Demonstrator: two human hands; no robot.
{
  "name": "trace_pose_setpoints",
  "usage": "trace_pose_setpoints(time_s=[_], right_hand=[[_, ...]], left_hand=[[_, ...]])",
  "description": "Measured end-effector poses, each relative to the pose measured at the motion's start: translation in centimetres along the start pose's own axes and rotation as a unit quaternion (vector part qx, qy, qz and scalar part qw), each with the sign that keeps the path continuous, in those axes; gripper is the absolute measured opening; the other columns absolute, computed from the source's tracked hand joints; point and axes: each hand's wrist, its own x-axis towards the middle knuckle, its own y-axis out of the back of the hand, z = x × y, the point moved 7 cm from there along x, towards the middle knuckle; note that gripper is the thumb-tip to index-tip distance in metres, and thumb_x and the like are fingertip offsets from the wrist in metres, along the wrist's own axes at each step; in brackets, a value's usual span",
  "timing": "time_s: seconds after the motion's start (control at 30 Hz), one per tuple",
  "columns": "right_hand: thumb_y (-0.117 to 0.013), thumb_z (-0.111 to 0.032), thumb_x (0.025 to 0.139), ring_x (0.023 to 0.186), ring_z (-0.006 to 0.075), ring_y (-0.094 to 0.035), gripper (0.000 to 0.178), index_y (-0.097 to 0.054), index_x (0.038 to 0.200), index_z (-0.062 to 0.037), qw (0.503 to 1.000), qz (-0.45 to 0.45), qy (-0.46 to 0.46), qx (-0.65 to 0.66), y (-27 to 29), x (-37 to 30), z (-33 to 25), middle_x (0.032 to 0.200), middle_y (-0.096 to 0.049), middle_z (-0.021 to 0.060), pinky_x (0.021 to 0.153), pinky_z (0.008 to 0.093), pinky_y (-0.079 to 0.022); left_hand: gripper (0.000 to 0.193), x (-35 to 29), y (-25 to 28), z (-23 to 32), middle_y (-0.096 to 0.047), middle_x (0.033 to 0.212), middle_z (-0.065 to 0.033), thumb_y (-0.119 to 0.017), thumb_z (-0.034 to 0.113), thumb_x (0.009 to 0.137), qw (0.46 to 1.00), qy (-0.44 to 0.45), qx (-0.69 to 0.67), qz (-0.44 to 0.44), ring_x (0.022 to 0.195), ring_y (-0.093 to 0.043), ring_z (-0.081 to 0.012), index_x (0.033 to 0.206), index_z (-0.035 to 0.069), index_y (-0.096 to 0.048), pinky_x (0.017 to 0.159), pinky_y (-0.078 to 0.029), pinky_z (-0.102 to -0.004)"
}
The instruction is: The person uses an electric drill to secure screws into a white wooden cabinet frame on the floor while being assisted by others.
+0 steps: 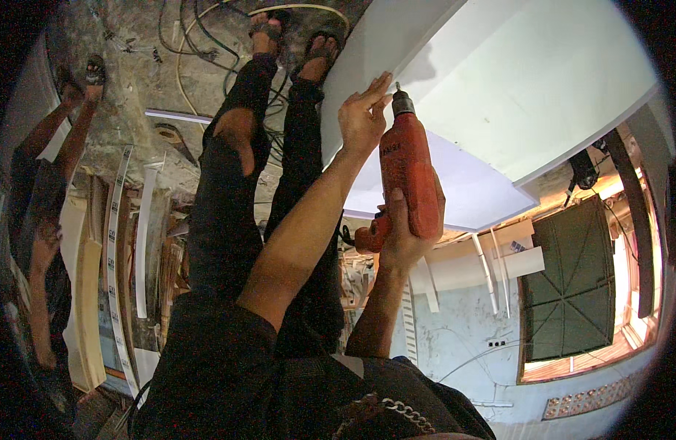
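Note:
A red power drill (410, 172) is in my right hand (408, 238), whose fingers wrap round its handle. The drill's dark chuck and thin bit point toward a large white panel (543, 81); whether the bit touches it I cannot make out. Beside the bit, my left hand (364, 114) has its fingers stretched out along the panel's pale side face, thumb slightly apart. No object shows in that hand. A lilac-white surface (455, 180) joins the panel's near side, partly behind the drill.
Cables (195, 48) lie in loops on the concrete floor near my feet. A co-worker (41, 191) stands at the far left. Long boards and strips (118, 257) are stacked on the left. A green panel (569, 282) is by the bright opening at right.

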Motion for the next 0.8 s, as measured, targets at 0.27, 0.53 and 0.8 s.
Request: trace_pose_setpoints(time_s=[0.27,0.53,0.8], right_hand=[[-0.074,-0.011,0.079,0.078,0.0227,-0.061,0.055,-0.052,0.127,0.0035,0.995,0.000,0.074,-0.064,0.04,0.03,0.51,0.103,-0.061,0.0166,0.068,0.0327,-0.051],[-0.078,-0.017,0.075,0.096,0.0279,-0.059,0.061,-0.054,0.128,0.0034,0.997,0.006,0.045,-0.055,0.02,0.11,0.08,0.108,-0.058,0.0172,0.085,0.0380,-0.049],[-0.079,-0.019,0.075,0.093,0.0257,-0.061,0.064,-0.053,0.129,0.0027,1.000,0.012,0.019,-0.014,-0.09,-0.28,0.41,0.104,-0.058,0.0149,0.083,0.0377,-0.050]], left_hand=[[0.038,0.16,-0.05,0.35,-0.061,0.128,-0.0059,-0.062,0.004,0.087,1.000,0.011,0.019,-0.007,0.120,-0.058,-0.0192,0.124,0.014,-0.064,0.093,-0.046,-0.0357],[0.039,0.06,-0.34,0.35,-0.063,0.125,-0.0058,-0.064,0.005,0.086,1.000,-0.001,0.012,0.022,0.115,-0.062,-0.0210,0.123,0.016,-0.065,0.089,-0.050,-0.0341],[0.039,0.03,-0.29,0.28,-0.063,0.125,-0.0072,-0.063,0.004,0.086,1.000,0.006,0.000,0.031,0.115,-0.061,-0.0225,0.122,0.018,-0.065,0.092,-0.051,-0.0334]])
